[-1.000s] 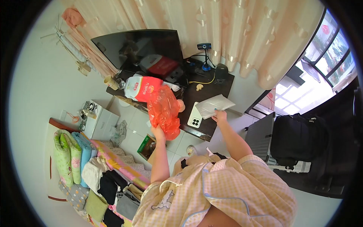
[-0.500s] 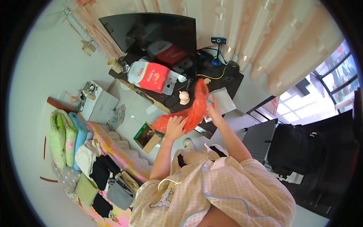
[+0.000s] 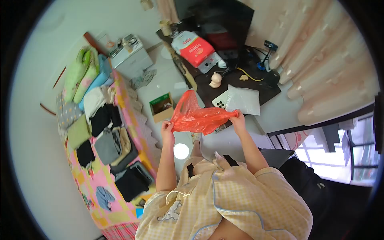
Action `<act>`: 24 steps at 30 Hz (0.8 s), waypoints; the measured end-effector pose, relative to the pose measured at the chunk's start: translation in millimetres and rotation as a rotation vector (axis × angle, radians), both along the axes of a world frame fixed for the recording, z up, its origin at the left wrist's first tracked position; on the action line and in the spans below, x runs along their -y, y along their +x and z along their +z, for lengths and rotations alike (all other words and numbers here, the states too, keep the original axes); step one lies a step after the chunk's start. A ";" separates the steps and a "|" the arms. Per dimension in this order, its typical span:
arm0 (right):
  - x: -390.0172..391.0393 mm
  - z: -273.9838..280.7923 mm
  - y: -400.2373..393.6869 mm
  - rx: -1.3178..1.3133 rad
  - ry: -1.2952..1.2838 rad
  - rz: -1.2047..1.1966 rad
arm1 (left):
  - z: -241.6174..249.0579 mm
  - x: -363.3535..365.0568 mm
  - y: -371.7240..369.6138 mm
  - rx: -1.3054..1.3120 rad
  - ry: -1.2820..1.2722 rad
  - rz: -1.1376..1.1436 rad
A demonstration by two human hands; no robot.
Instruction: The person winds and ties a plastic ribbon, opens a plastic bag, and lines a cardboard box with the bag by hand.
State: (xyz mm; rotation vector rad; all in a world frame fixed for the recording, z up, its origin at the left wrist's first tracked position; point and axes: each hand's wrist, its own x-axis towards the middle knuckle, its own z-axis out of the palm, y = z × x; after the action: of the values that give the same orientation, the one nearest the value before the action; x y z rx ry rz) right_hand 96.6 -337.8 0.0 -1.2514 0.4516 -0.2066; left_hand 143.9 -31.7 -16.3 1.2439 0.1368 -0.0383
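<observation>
A red plastic bag (image 3: 200, 119) is stretched sideways between my two hands, in front of the desk's near edge. My left hand (image 3: 167, 129) is closed on the bag's left end, and my right hand (image 3: 238, 120) grips its right end. One corner of the bag stands up near its left side. Just beyond my right hand lie a white plastic packet (image 3: 244, 101) and a phone with several camera lenses (image 3: 220, 103), partly under the packet. A small pale figurine (image 3: 215, 80) stands farther back on the desk.
The dark desk (image 3: 205, 93) bears a monitor (image 3: 224, 20), a red and white package (image 3: 194, 49) and a webcam (image 3: 271, 45). An open cardboard box (image 3: 163, 115) sits on the floor. Folded clothes (image 3: 108, 146) lie on the bed at left; a black bag (image 3: 302, 180) is at right.
My hands have moved apart, and the bag, bunched upright before, now spreads between them. My right hand has taken hold of its other end. The view has turned toward the bed, and the phone now shows.
</observation>
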 end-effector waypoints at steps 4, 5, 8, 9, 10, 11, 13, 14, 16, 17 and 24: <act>-22.4 -1.0 -21.2 0.073 0.156 0.167 | 1.8 -26.0 -65.2 -0.013 -0.318 0.309; -29.2 6.5 -24.6 0.025 0.223 0.192 | 4.5 -29.6 -79.5 -0.088 -0.258 0.248; -38.9 -4.9 -28.6 -0.024 0.267 0.298 | 2.6 -39.3 -107.6 -0.227 -0.211 0.068; -41.7 -9.9 -29.2 -0.023 0.213 0.382 | 10.2 -38.7 -112.0 -0.365 -0.049 -0.081; -44.0 -15.1 -30.9 -0.022 0.158 0.460 | 15.3 -36.4 -115.3 -0.503 0.112 -0.236; -44.1 -25.9 -29.6 0.051 -0.089 0.524 | 15.5 -28.1 -114.7 -0.467 0.268 -0.263; -44.5 -17.6 -30.8 -0.082 -0.345 0.565 | -23.6 -31.2 -112.9 -0.423 0.466 -0.353; -45.2 -12.3 -30.9 -0.214 -0.600 0.594 | -37.8 -32.9 -111.0 -0.372 0.668 -0.445; -44.6 -8.3 -34.4 -0.400 -0.392 0.553 | -20.4 -26.9 -112.0 -0.366 0.649 -0.343; -44.1 -6.9 -37.0 -0.581 -0.180 0.503 | -15.4 -27.3 -111.8 -0.499 0.442 -0.168; -71.4 -79.7 -58.5 -0.406 0.101 0.429 | -2.4 -69.5 -115.4 -0.658 0.087 -0.061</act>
State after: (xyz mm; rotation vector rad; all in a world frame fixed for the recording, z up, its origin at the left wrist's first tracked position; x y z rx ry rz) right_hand 38.1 -266.4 -79.7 -1.2610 0.5200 0.4365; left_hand 28.4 37.8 -18.7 1.2835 0.6753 -0.5002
